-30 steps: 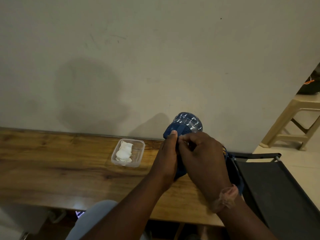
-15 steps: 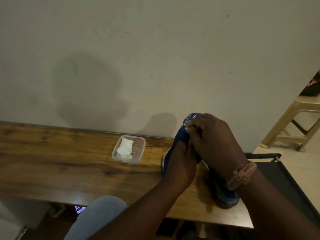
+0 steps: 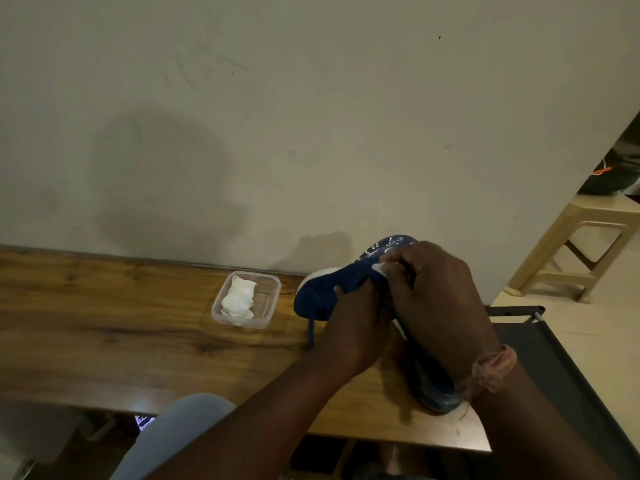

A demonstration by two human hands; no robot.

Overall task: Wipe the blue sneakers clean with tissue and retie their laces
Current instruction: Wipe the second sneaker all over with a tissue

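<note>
Head view, I note: left hand [image 3: 356,327] grips the blue sneaker [image 3: 332,289] raised over the wooden table [image 3: 104,327], right hand [image 3: 436,299] pinches tissue [image 3: 379,268] against it.

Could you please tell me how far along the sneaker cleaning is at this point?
Nothing looks finished. The left hand holds one blue sneaker while the right hand presses tissue against it. Its lace dangles untied, and the second sneaker waits on the table.

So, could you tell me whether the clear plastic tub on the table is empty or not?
Not empty. Crumpled white tissue lies in the left half of the lidless clear tub; its right half shows bare.
</note>
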